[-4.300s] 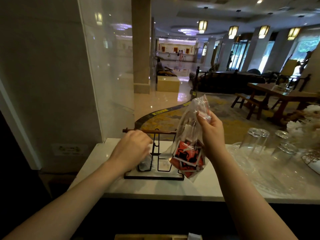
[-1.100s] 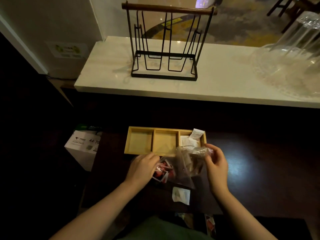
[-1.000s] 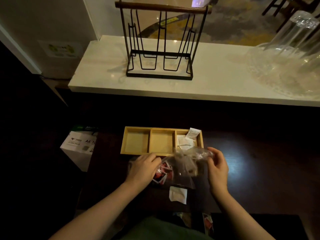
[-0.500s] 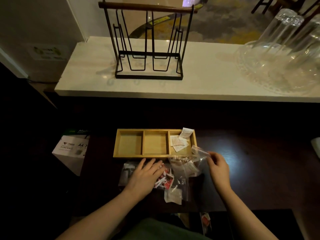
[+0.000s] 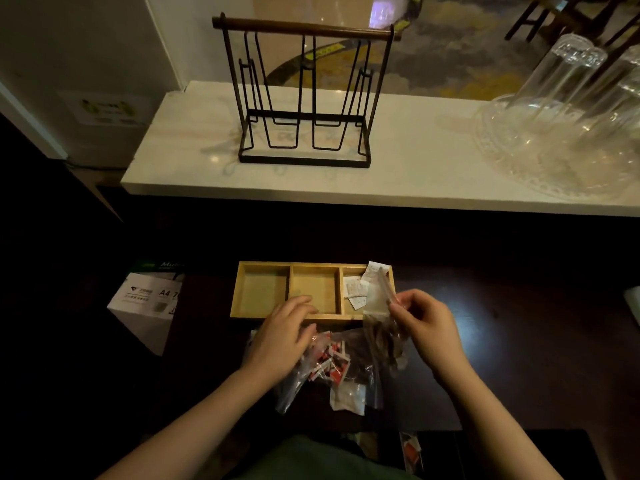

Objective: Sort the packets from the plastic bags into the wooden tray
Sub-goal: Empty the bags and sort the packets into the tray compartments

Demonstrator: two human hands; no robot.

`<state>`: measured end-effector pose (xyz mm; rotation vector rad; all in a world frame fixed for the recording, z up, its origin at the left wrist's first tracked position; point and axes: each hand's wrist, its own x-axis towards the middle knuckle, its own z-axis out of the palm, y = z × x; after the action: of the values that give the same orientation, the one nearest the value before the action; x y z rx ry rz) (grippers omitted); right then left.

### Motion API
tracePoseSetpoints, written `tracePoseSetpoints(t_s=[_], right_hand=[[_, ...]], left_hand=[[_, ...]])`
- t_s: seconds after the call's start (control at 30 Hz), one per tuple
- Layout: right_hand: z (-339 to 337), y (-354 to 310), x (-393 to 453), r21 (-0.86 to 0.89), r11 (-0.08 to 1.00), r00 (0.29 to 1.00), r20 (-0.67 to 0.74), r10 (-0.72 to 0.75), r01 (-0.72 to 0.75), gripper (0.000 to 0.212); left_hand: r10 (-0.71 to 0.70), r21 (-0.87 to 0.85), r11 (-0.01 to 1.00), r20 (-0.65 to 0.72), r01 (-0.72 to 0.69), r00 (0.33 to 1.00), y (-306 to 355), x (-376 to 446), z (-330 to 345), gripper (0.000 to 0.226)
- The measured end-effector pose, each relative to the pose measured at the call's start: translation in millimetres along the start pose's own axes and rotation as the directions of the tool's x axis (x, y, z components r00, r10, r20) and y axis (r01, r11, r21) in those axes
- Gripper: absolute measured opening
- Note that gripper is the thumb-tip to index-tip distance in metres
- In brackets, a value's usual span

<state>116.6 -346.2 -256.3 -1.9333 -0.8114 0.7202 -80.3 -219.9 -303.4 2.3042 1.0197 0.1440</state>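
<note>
Clear plastic bags [image 5: 346,367] of red-and-white and brown packets lie on the dark table just before a three-compartment wooden tray [image 5: 263,315], whose right section holds white packets [image 5: 356,292]. The right hand [image 5: 427,323] pinches one bag's top; the left hand [image 5: 282,336], fingers relaxed, rests on another. A wire rack [image 5: 304,95] stands on the white counter behind.

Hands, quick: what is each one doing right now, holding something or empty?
Left hand: open, fingers loosely bent, resting on the bag of red packets.
Right hand: pinching the top of the bag of brown packets.
</note>
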Motion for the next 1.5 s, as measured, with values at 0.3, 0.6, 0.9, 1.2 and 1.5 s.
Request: tracePoseSetpoints(t_s=[0.3, 0.6, 0.9, 1.2, 1.5], right_hand=[[52, -18, -15, -0.191, 0.981, 0.990, 0.141, -0.005, 0.032, 0.018], [89, -7, -16, -0.163, 0.966, 0.930, 0.280, 0.239, -0.200, 0.014], [103, -17, -16, -0.151, 0.961, 0.916, 0.300, 0.267, -0.231, 0.025], [95, -10, -18, 0.117, 0.930, 0.870, 0.409, 0.274, -0.348, 0.010], [89, -6, -14, 0.073, 0.961, 0.945, 0.215, 0.246, -0.267, 0.012]], left_hand=[[-0.155, -0.661, 0.647, 0.376, 0.381, 0.914, 46, -18, -22, 0.022], [-0.406, -0.575, 0.642, 0.306, 0.508, 0.861, 34, -9, -12, 0.037], [-0.389, -0.650, 0.566, 0.332, 0.507, 0.860, 27, -13, -9, 0.037], [-0.357, -0.733, 0.485, 0.331, 0.476, 0.873, 15, -20, -4, 0.016], [-0.339, -0.685, 0.592, 0.266, 0.424, 0.902, 28, -16, -2, 0.025]])
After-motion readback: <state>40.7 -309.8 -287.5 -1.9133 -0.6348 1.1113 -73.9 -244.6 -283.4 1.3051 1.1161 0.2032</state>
